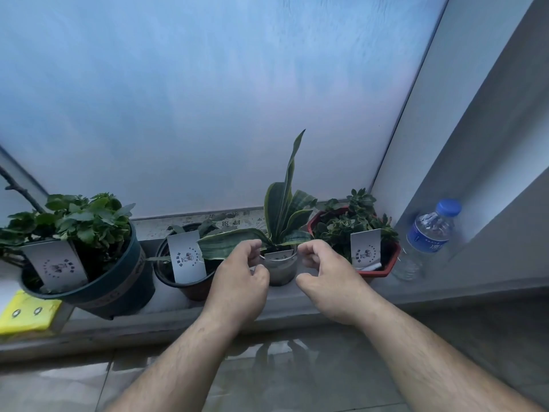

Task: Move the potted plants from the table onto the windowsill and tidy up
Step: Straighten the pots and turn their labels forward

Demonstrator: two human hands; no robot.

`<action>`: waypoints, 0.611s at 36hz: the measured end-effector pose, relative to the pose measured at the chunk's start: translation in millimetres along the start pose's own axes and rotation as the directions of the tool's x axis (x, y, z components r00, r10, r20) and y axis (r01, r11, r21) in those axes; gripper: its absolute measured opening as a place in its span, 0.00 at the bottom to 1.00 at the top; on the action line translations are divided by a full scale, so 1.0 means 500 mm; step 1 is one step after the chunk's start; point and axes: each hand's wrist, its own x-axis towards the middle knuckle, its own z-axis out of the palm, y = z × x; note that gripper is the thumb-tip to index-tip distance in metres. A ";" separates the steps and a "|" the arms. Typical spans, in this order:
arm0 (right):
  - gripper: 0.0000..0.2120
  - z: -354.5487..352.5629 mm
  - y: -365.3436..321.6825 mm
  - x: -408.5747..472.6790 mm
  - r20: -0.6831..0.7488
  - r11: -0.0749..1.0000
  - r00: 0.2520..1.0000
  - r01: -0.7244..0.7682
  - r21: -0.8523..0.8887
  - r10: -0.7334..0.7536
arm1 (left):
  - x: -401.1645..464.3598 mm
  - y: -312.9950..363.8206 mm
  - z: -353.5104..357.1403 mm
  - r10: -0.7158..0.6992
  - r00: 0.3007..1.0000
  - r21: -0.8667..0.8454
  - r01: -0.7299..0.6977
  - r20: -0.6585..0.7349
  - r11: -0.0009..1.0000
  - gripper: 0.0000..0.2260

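Two bare forearms and hands, nothing worn.
Left hand (237, 281) and right hand (332, 278) both bare: no gloves, no rings, no watch or wristband. Forearms uncovered all the way to the bottom edge of the frame, no sleeve or cuff in sight. Dark hair along both forearms, thinner toward the wrists. Short nails where visible; knuckles and finger creases plain, no markings or tattoos.

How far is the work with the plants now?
Done: the dark green pot, black pot and red pot stand on the windowsill. In hand: left hand and right hand flank the grey pot, fingers curled. Left: letting go; the table is out of view.
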 end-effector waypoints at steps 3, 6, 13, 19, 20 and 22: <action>0.25 -0.009 -0.005 -0.004 -0.027 0.999 0.999 0.030 0.028 -0.029 | -0.001 0.009 -0.003 0.038 0.998 -0.015 -0.039 -0.046 0.999 0.20; 0.22 -0.021 -0.009 -0.008 -0.079 0.994 0.995 0.071 0.088 -0.064 | 0.000 0.021 -0.005 0.078 0.994 -0.043 -0.082 -0.081 0.996 0.17; 0.15 -0.059 0.001 -0.015 -0.197 0.978 0.979 0.092 0.188 -0.054 | -0.003 0.041 -0.013 0.112 0.988 -0.069 -0.120 -0.106 0.990 0.16; 0.10 -0.160 0.013 -0.027 -0.475 0.933 0.880 0.188 0.307 -0.021 | -0.010 0.056 0.004 0.133 0.987 -0.076 -0.140 -0.091 0.987 0.15; 0.09 -0.179 0.021 -0.032 -0.521 0.928 0.854 0.193 0.320 0.002 | -0.014 0.062 0.012 0.136 0.988 -0.085 -0.143 -0.079 0.986 0.15; 0.07 -0.205 0.045 -0.037 -0.574 0.934 0.818 0.165 0.316 0.050 | -0.023 0.076 0.028 0.142 0.989 -0.109 -0.146 -0.050 0.983 0.15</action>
